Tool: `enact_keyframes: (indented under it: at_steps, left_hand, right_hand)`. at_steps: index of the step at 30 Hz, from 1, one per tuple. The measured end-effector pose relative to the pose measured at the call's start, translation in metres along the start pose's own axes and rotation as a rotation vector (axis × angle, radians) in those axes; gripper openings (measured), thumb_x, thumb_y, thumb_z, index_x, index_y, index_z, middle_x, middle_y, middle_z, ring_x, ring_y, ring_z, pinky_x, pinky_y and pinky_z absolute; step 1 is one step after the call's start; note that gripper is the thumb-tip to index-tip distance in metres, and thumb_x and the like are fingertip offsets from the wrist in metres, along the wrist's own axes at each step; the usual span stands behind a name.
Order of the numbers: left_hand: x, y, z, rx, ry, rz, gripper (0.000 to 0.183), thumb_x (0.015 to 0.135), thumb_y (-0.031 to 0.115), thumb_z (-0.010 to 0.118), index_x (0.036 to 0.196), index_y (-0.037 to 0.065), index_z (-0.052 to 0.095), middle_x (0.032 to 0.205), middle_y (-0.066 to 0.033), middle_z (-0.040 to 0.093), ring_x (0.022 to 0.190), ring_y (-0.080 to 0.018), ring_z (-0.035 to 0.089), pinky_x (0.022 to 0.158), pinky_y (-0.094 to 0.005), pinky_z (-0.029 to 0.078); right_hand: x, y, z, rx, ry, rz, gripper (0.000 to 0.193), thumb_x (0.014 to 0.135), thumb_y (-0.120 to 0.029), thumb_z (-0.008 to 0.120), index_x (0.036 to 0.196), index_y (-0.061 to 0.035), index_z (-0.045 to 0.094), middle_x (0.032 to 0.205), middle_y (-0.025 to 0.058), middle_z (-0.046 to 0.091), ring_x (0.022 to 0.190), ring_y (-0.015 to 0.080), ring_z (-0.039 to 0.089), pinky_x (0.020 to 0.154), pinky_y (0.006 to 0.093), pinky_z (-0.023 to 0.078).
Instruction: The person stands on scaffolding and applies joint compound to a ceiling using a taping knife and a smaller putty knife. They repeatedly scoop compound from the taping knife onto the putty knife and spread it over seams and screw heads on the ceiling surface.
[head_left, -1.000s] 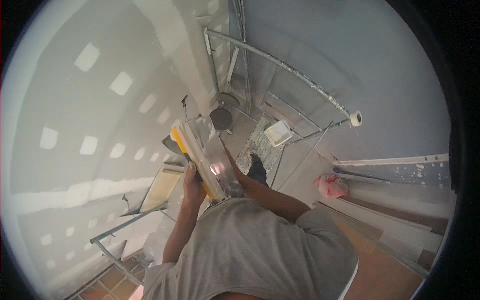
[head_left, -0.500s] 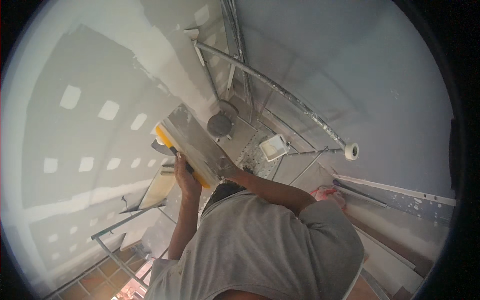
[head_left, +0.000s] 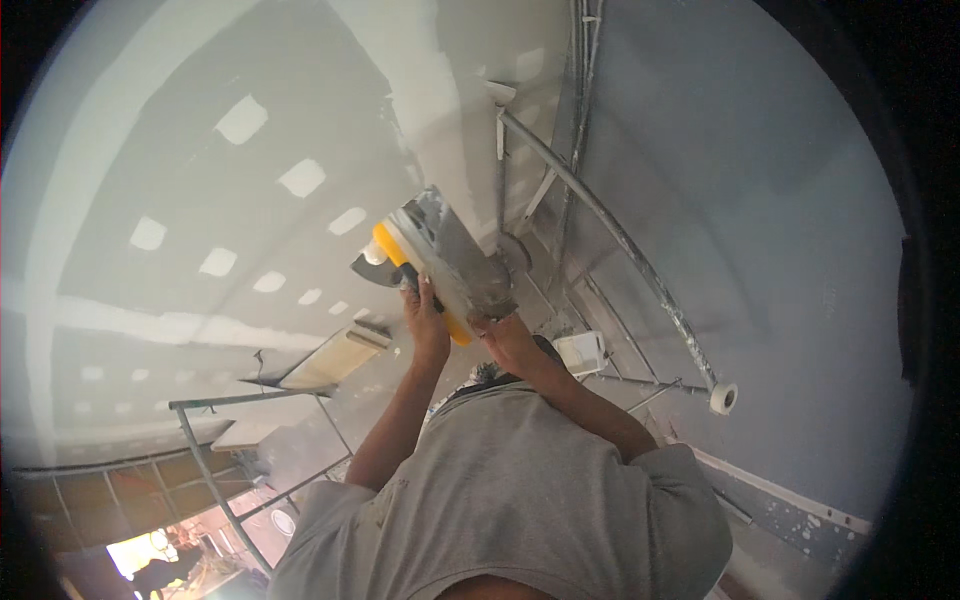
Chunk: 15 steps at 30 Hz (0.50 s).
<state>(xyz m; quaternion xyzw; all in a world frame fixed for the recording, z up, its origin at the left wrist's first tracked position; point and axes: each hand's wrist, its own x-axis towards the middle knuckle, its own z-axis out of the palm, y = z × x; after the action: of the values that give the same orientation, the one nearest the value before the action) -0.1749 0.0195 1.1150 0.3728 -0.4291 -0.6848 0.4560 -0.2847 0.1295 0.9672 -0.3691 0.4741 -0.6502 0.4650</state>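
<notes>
A wide skimming blade point(head_left: 436, 262) with a yellow back edge and a black grip is held up in front of me, tilted. Wet-looking pale compound and grey smears cover its face. My left hand point(head_left: 428, 325) is closed round the black grip on the yellow side. At the near end, my right hand point(head_left: 508, 340) has its fingers folded against the blade's lower corner; some of them are hidden. Whether the darker grey metal part is a separate blade, I cannot tell. A dark grey piece with a white rounded part point(head_left: 373, 256) peeks out behind the far end.
A grey wall surface with white filled patches point(head_left: 302, 178) spreads at left. A curved metal rail point(head_left: 625, 240) crosses the right, with a roll of tape point(head_left: 723, 399) at its end. Below lies a white tray point(head_left: 582, 353). Another metal rail point(head_left: 250, 398) stands lower left.
Both hands and the skimming blade have shifted right and slightly up in view. My view has turned too: the patches moved right, and the round stool is now mostly hidden behind the blade.
</notes>
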Motion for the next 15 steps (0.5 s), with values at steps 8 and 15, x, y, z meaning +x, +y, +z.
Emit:
enact_keyframes:
  at_steps: [8, 15]
  left_hand:
    - [0.020, -0.029, -0.023, 0.231, 0.111, 0.154, 0.044, 0.107, 0.041, 0.043, 0.130, 0.006, 0.056, 0.122, -0.0088, 0.057, 0.112, -0.0195, 0.053, 0.096, -0.0357, 0.044]
    - [-0.006, -0.055, -0.063, 0.198, 0.287, 0.007, 0.028, 0.094, 0.003, 0.059, 0.121, 0.009, 0.057, 0.106, -0.0046, 0.055, 0.088, -0.0094, 0.052, 0.073, -0.0223, 0.044]
  right_hand:
    - [0.014, -0.137, -0.047, 0.902, 0.193, 0.303, 0.036, 0.096, -0.015, 0.065, 0.128, -0.0019, 0.055, 0.130, 0.0143, 0.059, 0.118, 0.0317, 0.060, 0.097, 0.0484, 0.054]
    - [0.021, -0.178, -0.219, 0.555, 0.269, 0.179, 0.046, 0.086, -0.006, 0.076, 0.126, -0.0009, 0.055, 0.130, 0.0159, 0.057, 0.121, 0.0313, 0.057, 0.100, 0.0496, 0.056]
